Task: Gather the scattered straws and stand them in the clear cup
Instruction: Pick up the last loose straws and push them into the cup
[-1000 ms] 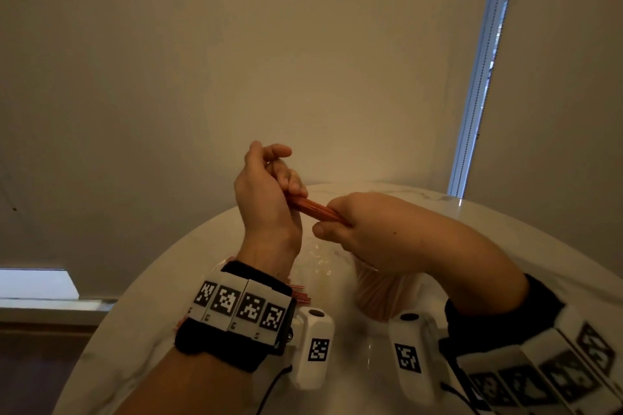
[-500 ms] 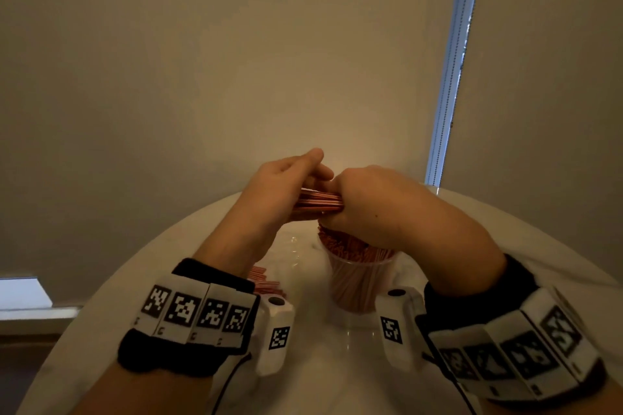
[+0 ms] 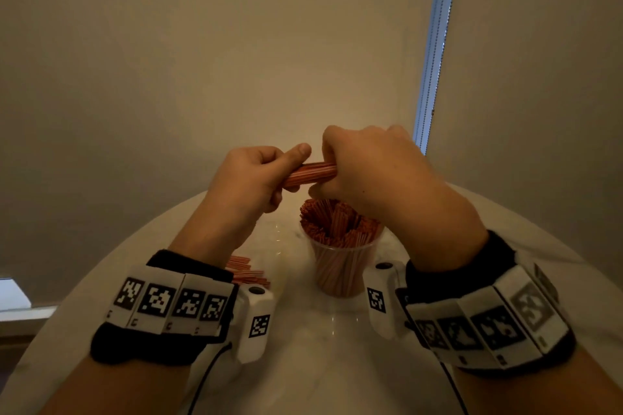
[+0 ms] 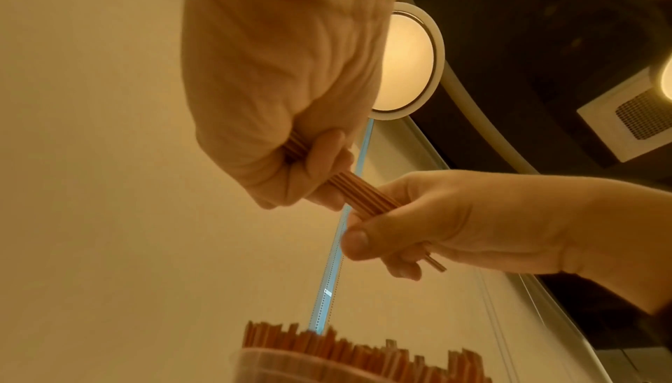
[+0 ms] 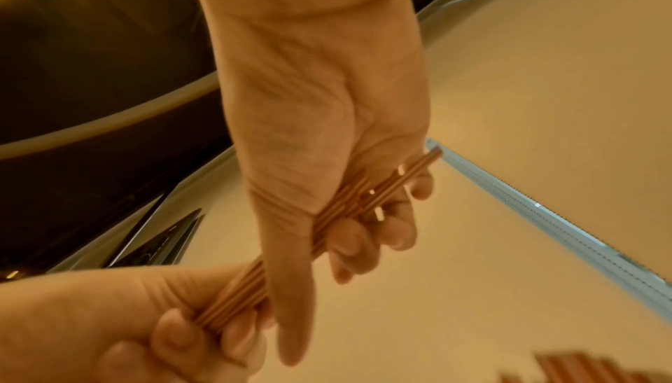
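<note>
Now gripping one bundle of straws (image 3: 312,172) from both ends, left hand (image 3: 247,178) and right hand (image 3: 367,168) curled around it, raised above the clear cup (image 3: 340,266). Lying almost level, long axis left to right. Leaving more loose straws (image 3: 247,271) on the table (image 3: 320,347), behind the left wrist.

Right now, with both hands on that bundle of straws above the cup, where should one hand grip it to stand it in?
Probably at the middle of the bundle of straws, fingers wrapped round it from above. It lies level between the left hand and right hand, its ends uneven in the right wrist view. A mid-grip would let it swing upright over the already crowded clear cup.
</note>
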A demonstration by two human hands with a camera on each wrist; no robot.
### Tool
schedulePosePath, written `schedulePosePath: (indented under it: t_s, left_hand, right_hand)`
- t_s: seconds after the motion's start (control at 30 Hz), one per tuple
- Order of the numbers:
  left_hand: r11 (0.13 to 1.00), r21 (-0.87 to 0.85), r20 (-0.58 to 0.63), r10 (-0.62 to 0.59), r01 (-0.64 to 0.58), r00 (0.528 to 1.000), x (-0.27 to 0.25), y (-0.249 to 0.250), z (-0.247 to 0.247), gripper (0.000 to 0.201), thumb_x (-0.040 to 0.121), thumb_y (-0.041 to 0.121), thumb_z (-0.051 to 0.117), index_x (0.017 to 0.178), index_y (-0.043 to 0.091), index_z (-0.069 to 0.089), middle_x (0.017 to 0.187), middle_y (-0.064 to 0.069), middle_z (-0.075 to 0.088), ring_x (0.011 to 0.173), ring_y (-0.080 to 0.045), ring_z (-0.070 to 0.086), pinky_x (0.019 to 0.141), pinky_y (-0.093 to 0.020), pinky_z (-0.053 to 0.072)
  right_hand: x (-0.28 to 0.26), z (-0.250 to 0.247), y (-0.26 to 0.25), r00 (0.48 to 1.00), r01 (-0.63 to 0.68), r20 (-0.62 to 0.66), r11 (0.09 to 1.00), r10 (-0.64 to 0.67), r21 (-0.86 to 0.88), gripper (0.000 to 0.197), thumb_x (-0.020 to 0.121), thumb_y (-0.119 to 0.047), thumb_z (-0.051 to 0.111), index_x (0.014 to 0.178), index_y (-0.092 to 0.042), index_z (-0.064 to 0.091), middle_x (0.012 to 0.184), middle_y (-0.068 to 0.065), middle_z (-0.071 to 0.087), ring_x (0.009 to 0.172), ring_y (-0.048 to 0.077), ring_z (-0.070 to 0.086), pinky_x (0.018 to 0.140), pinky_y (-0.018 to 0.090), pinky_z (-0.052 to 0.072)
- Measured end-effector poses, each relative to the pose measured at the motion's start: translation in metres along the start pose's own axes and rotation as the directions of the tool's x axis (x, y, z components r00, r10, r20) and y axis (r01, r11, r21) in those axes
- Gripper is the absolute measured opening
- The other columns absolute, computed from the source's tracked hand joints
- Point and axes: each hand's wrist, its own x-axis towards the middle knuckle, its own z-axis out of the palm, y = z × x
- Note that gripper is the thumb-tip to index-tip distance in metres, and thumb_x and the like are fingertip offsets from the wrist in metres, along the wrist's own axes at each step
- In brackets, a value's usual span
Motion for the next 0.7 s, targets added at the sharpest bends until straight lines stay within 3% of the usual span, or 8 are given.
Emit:
schedulePosePath:
  t_s: [0.07, 0.17, 0.27, 0.4, 0.5, 0.57, 0.63, 0.7]
  left_hand:
    - [0.999, -0.035, -0.048, -0.013, 0.012, 0.999, 0.002, -0.001, -0.002, 0.045, 0.092, 0.044, 0.072, 0.080, 0.001, 0.070, 0.060, -0.003, 0.064, 0.046, -0.011, 0.042, 0.041, -0.018, 0.035]
    - [0.998, -0.061, -0.075, -0.017, 0.012, 0.997, 0.004, -0.003, -0.003, 0.039, 0.095, 0.042, 0.069, 0.081, 0.007, 0.072, 0.062, -0.003, 0.066, 0.047, -0.010, 0.046, 0.042, -0.018, 0.039]
    - [0.999, -0.041, -0.047, -0.015, 0.013, 0.999, 0.003, -0.003, -0.004, 0.038, 0.098, 0.043, 0.064, 0.087, 0.009, 0.075, 0.066, -0.003, 0.068, 0.050, -0.009, 0.054, 0.044, -0.018, 0.044]
    - [0.996, -0.074, 0.056, -0.040, 0.044, 0.998, 0.002, -0.002, -0.007, 0.038, 0.096, 0.043, 0.066, 0.092, 0.007, 0.076, 0.074, -0.008, 0.071, 0.049, -0.010, 0.051, 0.042, -0.017, 0.039]
    - [0.995, -0.088, 0.078, -0.050, 0.057, 0.996, 0.002, -0.002, -0.006, 0.037, 0.094, 0.045, 0.068, 0.086, 0.010, 0.078, 0.071, -0.008, 0.069, 0.046, -0.009, 0.044, 0.040, -0.016, 0.035]
    - [0.992, -0.120, 0.035, -0.031, 0.035, 0.999, 0.003, -0.002, -0.006, 0.035, 0.094, 0.043, 0.070, 0.080, 0.012, 0.077, 0.066, -0.006, 0.065, 0.045, -0.009, 0.040, 0.039, -0.016, 0.033]
    - [0.984, -0.179, -0.047, -0.023, 0.014, 0.999, 0.004, -0.003, -0.006, 0.033, 0.094, 0.040, 0.071, 0.079, 0.011, 0.077, 0.064, -0.005, 0.064, 0.045, -0.010, 0.038, 0.040, -0.017, 0.031]
    - [0.967, -0.255, -0.145, -0.035, -0.003, 0.989, 0.006, -0.003, -0.008, 0.032, 0.095, 0.038, 0.071, 0.078, 0.012, 0.076, 0.064, -0.003, 0.064, 0.046, -0.009, 0.038, 0.039, -0.017, 0.031]
  right_hand:
    - [0.000, -0.002, 0.006, 0.999, -0.049, -0.025, 0.999, 0.048, -0.015, 0.036, 0.084, -0.052, 0.069, 0.099, -0.025, 0.052, 0.080, -0.005, 0.055, 0.080, 0.022, 0.055, 0.075, 0.035, 0.035]
    - [0.000, -0.003, 0.008, 0.998, -0.069, 0.022, 0.988, 0.067, 0.140, 0.025, 0.088, -0.038, 0.070, 0.102, -0.020, 0.058, 0.087, 0.000, 0.060, 0.080, 0.021, 0.059, 0.066, 0.033, 0.047]
    - [0.002, 0.002, 0.002, 0.998, -0.056, 0.049, 0.979, 0.048, 0.194, 0.018, 0.090, -0.028, 0.067, 0.103, -0.019, 0.059, 0.090, 0.001, 0.061, 0.077, 0.019, 0.058, 0.061, 0.030, 0.046]
    - [0.004, 0.004, 0.000, 0.994, -0.091, 0.086, 0.939, 0.066, 0.332, 0.027, 0.086, -0.027, 0.072, 0.108, -0.021, 0.057, 0.094, -0.001, 0.061, 0.079, 0.016, 0.058, 0.060, 0.026, 0.046]
    - [0.006, 0.003, 0.001, 0.997, -0.070, 0.046, 0.928, 0.057, 0.365, 0.029, 0.083, -0.031, 0.076, 0.105, -0.024, 0.058, 0.092, -0.003, 0.061, 0.080, 0.014, 0.059, 0.062, 0.026, 0.047]
    - [0.005, 0.002, 0.004, 0.999, -0.043, 0.015, 0.905, 0.040, 0.423, 0.041, 0.078, -0.038, 0.081, 0.107, -0.026, 0.055, 0.086, -0.007, 0.062, 0.075, 0.010, 0.060, 0.058, 0.022, 0.043]
    - [0.004, 0.001, 0.009, 0.998, -0.037, -0.019, 0.852, 0.055, 0.522, 0.074, 0.069, -0.051, 0.085, 0.127, -0.027, 0.044, 0.084, -0.009, 0.062, 0.073, 0.004, 0.061, 0.055, 0.018, 0.039]
    - [0.004, 0.000, 0.013, 0.993, -0.080, -0.022, 0.804, 0.114, 0.589, 0.109, 0.062, -0.070, 0.078, 0.147, -0.025, 0.025, 0.086, -0.008, 0.064, 0.075, 0.002, 0.062, 0.058, 0.018, 0.040]
